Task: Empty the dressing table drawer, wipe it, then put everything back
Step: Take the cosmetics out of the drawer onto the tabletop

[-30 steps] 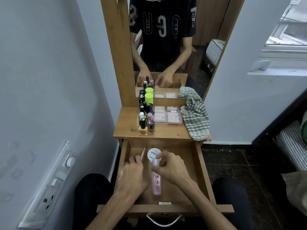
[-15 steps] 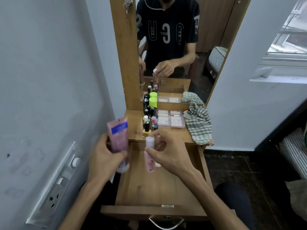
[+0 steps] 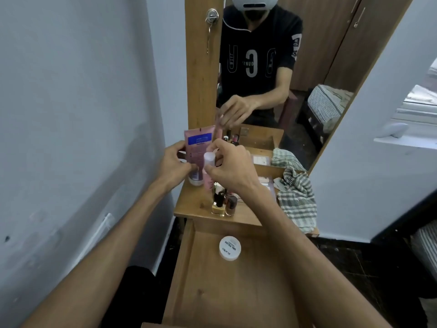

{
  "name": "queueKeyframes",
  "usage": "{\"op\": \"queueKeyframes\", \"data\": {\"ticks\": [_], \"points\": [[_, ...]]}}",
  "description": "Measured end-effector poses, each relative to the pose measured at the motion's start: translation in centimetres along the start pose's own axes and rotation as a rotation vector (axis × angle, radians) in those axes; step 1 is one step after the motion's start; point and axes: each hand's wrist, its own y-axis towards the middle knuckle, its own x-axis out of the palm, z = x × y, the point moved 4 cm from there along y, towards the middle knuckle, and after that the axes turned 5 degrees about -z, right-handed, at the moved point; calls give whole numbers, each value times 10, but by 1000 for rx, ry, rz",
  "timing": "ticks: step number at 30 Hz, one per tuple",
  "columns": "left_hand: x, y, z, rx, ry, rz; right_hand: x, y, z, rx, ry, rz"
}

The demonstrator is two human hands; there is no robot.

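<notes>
The wooden drawer (image 3: 186, 275) is pulled out below the dressing table top (image 3: 196, 204). A round white nail polish jar (image 3: 229, 247) lies alone near the drawer's back. My left hand (image 3: 173, 165) grips a pink tube with a blue label (image 3: 198, 147), cap down, at the table top's back left corner. My right hand (image 3: 230, 168) pinches a slim pink bottle with a white cap (image 3: 209, 162) just beside the tube, over the table top. Whether either one touches the wood is hidden by my fingers.
Several nail polish bottles (image 3: 222, 202) stand in a cluster on the table top, partly behind my right wrist. Flat clear packets (image 3: 267, 183) lie further right, and a green checked cloth (image 3: 296, 200) hangs over the right edge. A mirror (image 3: 307, 55) stands behind; a wall (image 3: 82, 114) is close on the left.
Both hands rose from the drawer with the pink tube and the pink bottle and carried them forward to the back left of the table top. The white jar stayed in the drawer.
</notes>
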Motion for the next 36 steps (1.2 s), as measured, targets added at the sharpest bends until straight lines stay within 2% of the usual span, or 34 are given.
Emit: {"op": "queueKeyframes", "data": {"ticks": [10, 17, 20, 24, 27, 30, 34, 36], "points": [[14, 33, -33, 10, 6, 14, 27, 30, 30, 75, -34, -98], [16, 30, -44, -26, 20, 27, 14, 21, 26, 83, -5, -104], [12, 15, -41, -44, 15, 130, -1, 4, 21, 48, 41, -14], [8, -37, -30, -6, -30, 398, -19, -34, 26, 24, 125, 177], [21, -83, -25, 69, -32, 453, -25, -70, 37, 26, 197, 213], [50, -118, -32, 32, 75, 305, -24, -103, 53, 73, 219, 210], [104, -142, -56, -214, 441, -207, -10, -135, 76, 181, 210, 151], [128, -146, -67, -285, 630, -360, -5, -148, 82, 194, 208, 126]]}}
